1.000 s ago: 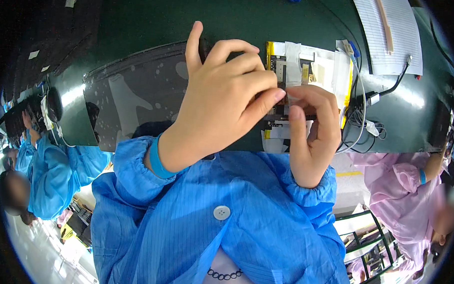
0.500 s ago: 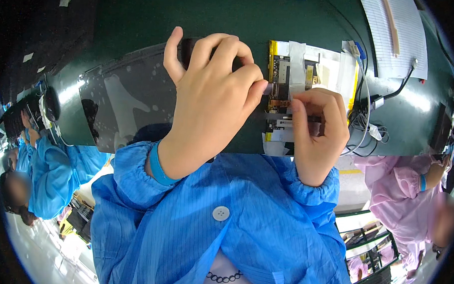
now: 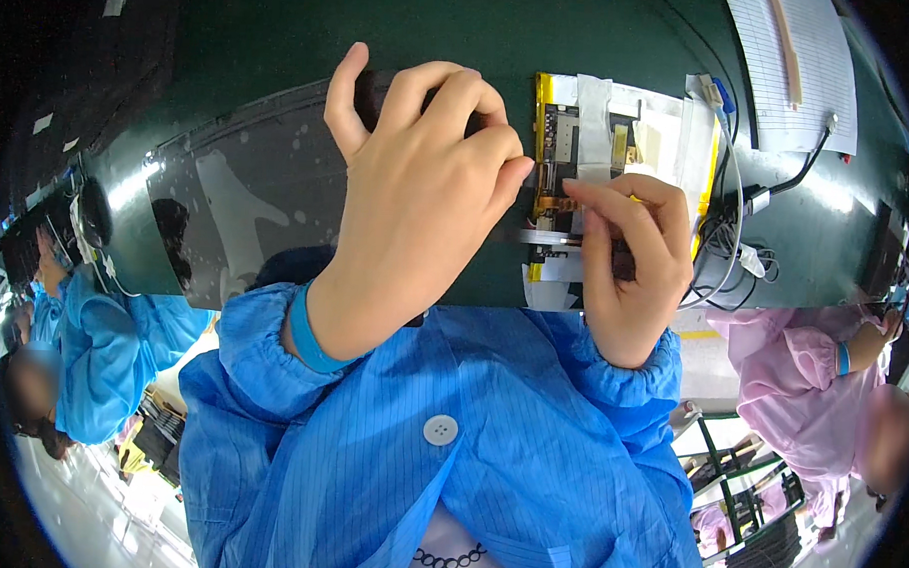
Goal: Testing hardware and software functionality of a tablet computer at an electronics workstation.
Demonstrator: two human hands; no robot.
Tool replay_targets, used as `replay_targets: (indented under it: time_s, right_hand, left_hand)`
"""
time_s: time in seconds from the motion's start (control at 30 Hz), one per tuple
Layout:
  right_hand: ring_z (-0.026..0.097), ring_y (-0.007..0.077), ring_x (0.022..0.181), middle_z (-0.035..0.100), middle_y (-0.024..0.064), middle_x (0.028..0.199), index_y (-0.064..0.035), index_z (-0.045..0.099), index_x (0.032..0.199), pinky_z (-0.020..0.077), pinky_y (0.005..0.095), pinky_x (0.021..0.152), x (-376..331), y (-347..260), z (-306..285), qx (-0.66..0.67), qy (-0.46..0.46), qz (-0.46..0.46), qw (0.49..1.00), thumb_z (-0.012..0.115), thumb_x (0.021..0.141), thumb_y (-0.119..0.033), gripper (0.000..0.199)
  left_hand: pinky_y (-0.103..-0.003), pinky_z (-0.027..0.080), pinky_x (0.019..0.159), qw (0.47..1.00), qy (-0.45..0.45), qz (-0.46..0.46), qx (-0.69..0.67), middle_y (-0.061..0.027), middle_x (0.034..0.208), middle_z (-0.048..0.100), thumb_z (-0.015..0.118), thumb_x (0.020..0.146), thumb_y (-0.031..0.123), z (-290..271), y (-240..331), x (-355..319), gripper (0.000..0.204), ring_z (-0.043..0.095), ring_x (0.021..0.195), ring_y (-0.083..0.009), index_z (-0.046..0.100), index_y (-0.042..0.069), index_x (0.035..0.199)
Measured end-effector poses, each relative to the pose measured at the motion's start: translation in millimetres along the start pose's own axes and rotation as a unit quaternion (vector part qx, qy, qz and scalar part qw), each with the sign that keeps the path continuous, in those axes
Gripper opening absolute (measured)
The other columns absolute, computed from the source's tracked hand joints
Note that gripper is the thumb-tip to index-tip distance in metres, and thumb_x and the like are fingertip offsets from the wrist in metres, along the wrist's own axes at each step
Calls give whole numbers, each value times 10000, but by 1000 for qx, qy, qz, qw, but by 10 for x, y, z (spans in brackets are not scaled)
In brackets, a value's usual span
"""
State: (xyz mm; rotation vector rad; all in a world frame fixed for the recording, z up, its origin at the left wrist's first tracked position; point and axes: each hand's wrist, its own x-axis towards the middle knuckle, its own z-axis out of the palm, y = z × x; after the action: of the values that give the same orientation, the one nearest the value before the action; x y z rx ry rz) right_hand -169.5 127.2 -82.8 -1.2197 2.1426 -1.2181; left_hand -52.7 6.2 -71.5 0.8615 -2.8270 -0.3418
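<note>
My left hand (image 3: 434,163) is above a dark glass panel (image 3: 308,179), its little finger raised, thumb and index finger close together at the left edge of an opened tablet-like device (image 3: 565,138). What they pinch is hidden. My right hand (image 3: 642,230) is over the device's lower part. Its index fingertip points at an orange flex cable (image 3: 553,202) on the circuit board, with the thumb apart below it. A thin silver strip (image 3: 548,237) crosses the board beside that thumb and sticks out past the left edge; I cannot tell whether the hand holds it.
Grey and black cables (image 3: 736,259) bunch right of the device, and a white cable with a blue plug (image 3: 721,93) hangs over its corner. Lined paper (image 3: 812,76) with a pale stick (image 3: 786,45) lies far right. Co-workers in blue (image 3: 111,362) and pink (image 3: 801,386) sit at either side.
My right index finger has stretched left and parted from the thumb. The silver strip now shows across the lower board. My left hand has barely shifted.
</note>
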Motion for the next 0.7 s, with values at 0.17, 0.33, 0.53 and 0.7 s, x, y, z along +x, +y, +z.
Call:
replay_targets:
  time_s: [0.17, 0.33, 0.53, 0.7]
  right_hand:
    - [550, 174, 650, 512, 85, 886, -49, 672, 966, 461, 275, 585, -22, -10, 29, -57, -22, -55, 997, 619, 697, 100, 313]
    - [551, 186, 669, 504, 84, 881, -51, 665, 999, 467, 281, 595, -15, -16, 57, -90, -36, -94, 991, 625, 658, 87, 370]
    - [573, 211, 699, 510, 92, 888, -42, 662, 996, 481, 294, 631, -26, -61, 95, -64, -39, -90, 993, 611, 660, 95, 366]
    - [594, 211, 727, 526, 96, 921, -43, 660, 991, 491, 309, 645, -94, -20, 82, -53, 21, -71, 996, 608, 679, 95, 346]
  left_hand:
    - [-509, 147, 1033, 1000, 3, 6, -4, 24, 925, 549, 658, 757, 202, 28, -15, 5, 96, 476, 1063, -175, 624, 120, 720]
    - [-498, 183, 1029, 1000, 13, 18, -1, 19, 915, 542, 645, 767, 203, 48, -28, 23, 90, 480, 1026, -178, 625, 120, 738]
    - [-503, 200, 1027, 999, 20, 29, -2, 10, 906, 534, 639, 770, 205, 50, -33, 26, 88, 486, 1008, -183, 618, 122, 750]
    - [-506, 201, 1028, 999, 23, 29, -4, 6, 900, 529, 639, 772, 208, 48, -9, 19, 93, 490, 1001, -187, 617, 122, 747]
